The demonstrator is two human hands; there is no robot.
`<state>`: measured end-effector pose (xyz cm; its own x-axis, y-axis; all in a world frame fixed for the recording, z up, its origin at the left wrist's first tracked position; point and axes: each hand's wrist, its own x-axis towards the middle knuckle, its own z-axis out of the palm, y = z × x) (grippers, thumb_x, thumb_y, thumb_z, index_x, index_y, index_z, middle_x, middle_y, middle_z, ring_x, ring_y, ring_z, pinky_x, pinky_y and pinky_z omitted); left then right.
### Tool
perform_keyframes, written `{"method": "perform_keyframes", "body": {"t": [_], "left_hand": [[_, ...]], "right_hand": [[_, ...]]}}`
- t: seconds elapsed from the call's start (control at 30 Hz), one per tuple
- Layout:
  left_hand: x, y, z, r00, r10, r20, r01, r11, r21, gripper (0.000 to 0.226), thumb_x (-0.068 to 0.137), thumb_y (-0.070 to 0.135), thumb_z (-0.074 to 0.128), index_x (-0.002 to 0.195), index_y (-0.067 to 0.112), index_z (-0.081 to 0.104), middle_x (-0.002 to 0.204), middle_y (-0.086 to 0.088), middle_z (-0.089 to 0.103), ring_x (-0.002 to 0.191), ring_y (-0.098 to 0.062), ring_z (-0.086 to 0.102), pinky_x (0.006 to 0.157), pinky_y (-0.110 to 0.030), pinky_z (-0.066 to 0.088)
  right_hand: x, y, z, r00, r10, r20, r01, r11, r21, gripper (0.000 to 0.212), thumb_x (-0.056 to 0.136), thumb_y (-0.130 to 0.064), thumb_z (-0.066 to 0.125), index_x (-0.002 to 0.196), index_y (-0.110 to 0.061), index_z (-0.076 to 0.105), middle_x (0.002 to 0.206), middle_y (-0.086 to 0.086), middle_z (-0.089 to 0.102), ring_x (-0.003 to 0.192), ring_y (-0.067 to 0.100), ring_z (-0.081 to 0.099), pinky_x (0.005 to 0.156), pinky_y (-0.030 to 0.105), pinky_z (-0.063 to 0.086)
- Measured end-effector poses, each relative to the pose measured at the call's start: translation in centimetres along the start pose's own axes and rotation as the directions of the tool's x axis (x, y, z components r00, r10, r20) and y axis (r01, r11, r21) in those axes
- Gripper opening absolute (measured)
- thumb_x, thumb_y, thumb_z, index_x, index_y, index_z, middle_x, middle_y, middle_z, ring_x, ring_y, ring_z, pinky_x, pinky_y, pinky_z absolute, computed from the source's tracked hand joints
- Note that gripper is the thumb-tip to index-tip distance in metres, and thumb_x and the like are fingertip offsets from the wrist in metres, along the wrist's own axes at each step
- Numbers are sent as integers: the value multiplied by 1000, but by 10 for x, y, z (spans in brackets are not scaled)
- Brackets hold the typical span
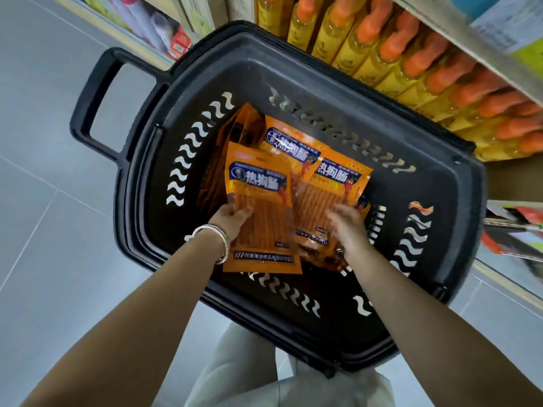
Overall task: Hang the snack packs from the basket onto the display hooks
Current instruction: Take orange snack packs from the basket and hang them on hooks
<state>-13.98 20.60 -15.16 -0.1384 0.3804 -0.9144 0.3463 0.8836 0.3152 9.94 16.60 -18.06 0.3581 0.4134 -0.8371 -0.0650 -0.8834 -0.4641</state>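
Observation:
A black plastic basket (458,201) stands on the floor below me and holds several orange snack packs with blue labels. My left hand (230,220), with a silver bangle at the wrist, grips the left edge of the nearest pack (261,201), which is lifted above the others. My right hand (346,227) reaches onto a second pack (332,186) lying to the right, fingers bent down over it; whether it grips the pack is unclear. More packs (235,136) lean against the basket's left wall. No display hooks are in view.
The basket's handle (97,98) sticks out to the upper left over grey floor tiles. A shelf of yellow bottles with orange caps (411,60) runs along the upper right. More shelf goods (517,230) sit at the right edge. My pale trousers show at the bottom.

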Motion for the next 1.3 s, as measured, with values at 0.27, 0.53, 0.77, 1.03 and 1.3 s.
{"method": "perform_keyframes", "body": {"t": [0.27, 0.53, 0.77, 1.03, 1.3], "left_hand": [[10, -6, 0, 999, 31, 12, -32, 994, 108, 25, 89, 49, 54, 107, 32, 50, 83, 8, 60, 67, -15, 59, 54, -24, 49], [6, 2, -1, 999, 25, 28, -25, 1000, 4, 28, 85, 41, 62, 103, 20, 60, 77, -3, 64, 60, -18, 61, 50, -25, 47], [-36, 13, -13, 1000, 20, 13, -15, 964, -266, 32, 81, 8, 64, 112, 7, 55, 104, -18, 67, 72, -24, 63, 66, -35, 55], [-133, 38, -25, 997, 72, -17, -74, 980, -185, 90, 75, 82, 35, 130, 11, 44, 112, -8, 56, 92, -25, 56, 62, -35, 56], [-232, 53, 19, 863, 479, -160, -483, 876, 14, 62, 90, 55, 47, 135, 11, 46, 120, -7, 58, 103, -27, 56, 88, -38, 40]], "right_hand": [[57, 21, 12, 936, 281, -214, -269, 959, 85, 91, 66, -44, 82, 139, -19, 35, 137, 9, 50, 127, 31, 47, 108, 51, 36], [32, 36, 1, 934, 60, -353, -103, 989, -106, 38, 68, -18, 84, 95, -9, 59, 104, 9, 68, 79, 21, 62, 71, 26, 45], [-47, 26, -29, 978, -29, -204, 34, 999, 22, 34, 80, -12, 70, 108, -23, 55, 96, -2, 63, 79, 13, 59, 73, 27, 45], [-141, -4, -64, 887, -413, -208, 349, 893, -285, 39, 97, -44, 43, 94, -10, 63, 88, 11, 64, 88, 29, 59, 72, 31, 36], [-223, -4, -145, 716, -601, -356, 642, 767, -4, 28, 98, -27, 48, 118, -11, 61, 102, -4, 63, 101, 12, 54, 76, 8, 33]]}}
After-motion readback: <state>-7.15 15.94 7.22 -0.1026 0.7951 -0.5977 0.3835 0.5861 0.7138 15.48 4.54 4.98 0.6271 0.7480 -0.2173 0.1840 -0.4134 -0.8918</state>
